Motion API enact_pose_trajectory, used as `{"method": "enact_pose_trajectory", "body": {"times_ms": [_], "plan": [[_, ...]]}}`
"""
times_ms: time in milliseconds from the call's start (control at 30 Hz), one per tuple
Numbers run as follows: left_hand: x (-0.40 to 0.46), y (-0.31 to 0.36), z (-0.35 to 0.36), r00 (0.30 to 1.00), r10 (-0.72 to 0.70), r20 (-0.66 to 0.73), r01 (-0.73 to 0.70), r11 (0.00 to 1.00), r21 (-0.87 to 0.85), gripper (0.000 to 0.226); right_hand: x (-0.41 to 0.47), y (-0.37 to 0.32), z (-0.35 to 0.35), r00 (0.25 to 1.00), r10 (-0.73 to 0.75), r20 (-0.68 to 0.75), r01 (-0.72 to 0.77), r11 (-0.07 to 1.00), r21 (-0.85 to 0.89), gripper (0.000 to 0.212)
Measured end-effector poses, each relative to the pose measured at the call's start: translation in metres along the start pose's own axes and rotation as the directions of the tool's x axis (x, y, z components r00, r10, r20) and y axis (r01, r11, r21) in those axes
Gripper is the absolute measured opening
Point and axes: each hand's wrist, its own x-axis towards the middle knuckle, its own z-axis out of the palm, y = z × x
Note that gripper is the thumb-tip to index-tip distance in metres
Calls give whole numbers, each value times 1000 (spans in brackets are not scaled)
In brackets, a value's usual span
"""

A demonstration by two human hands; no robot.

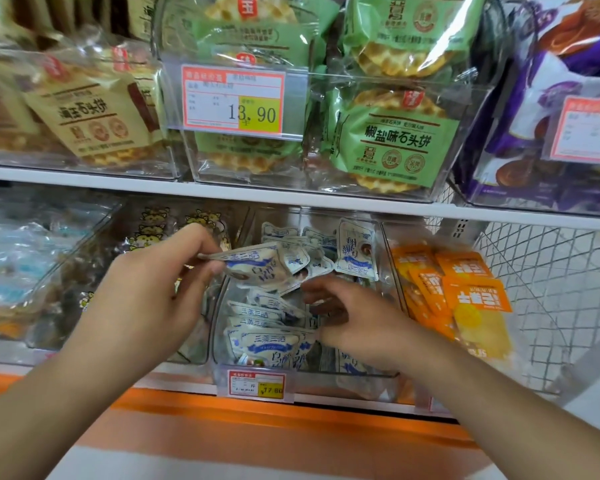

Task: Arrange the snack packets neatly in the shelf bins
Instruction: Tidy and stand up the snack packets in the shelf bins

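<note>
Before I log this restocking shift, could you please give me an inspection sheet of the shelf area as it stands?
Surface: white lower shelf holding clear bins.
Job's things: blue-and-white packets lie jumbled in the middle clear bin; orange packets stand in the bin to its right.
Clutter: nothing seen outside the bins.
Hands: left hand pinches a bunch of blue-and-white packets above the bin; right hand reaches into the bin with fingers curled, grip unclear.
Cables: nothing seen.
Surroundings: green waffle packets above, price tag reading 13.90, wire mesh at right.
</note>
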Motion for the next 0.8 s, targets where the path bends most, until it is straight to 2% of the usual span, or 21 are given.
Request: {"method": "enact_pose_trajectory", "body": {"times_ms": [100, 167, 300, 467, 567, 667, 733, 800], "plan": [[2, 1, -4, 999, -24, -42, 25, 999, 31, 16, -2, -5, 9, 999, 0, 37, 1, 999, -40, 69], [4, -2, 1, 1000, -24, -13, 25, 999, 39, 16, -1, -5, 14, 1000, -7, 23, 8, 998, -55, 64], [0, -9, 22, 987, -3, 158, -7, 998, 67, 16, 0, -1, 18, 1000, -22, 2, 22, 1000, -17, 42], [3, -11, 36, 953, -24, 301, -13, 993, 119, 17, 3, 13, 8, 998, 58, 34, -61, 995, 82, 35], [3, -15, 41, 898, -19, 439, -35, 993, 116, 12, 6, 15, 3, 994, 101, 52, -109, 976, 190, 34], [0, -7, 42, 827, -27, 562, -49, 992, 120, 41, 9, 13, 2, 991, 96, 91, -114, 969, 220, 31], [0, -3, 44, 828, 7, 561, -119, 979, 163, 58, 10, 13, 3, 987, 85, 137, -118, 960, 255, 34], [0, 0, 48, 829, 24, 559, -149, 973, 178, 63, 9, 15, 3, 979, 72, 190, -126, 949, 289, 38]]}}
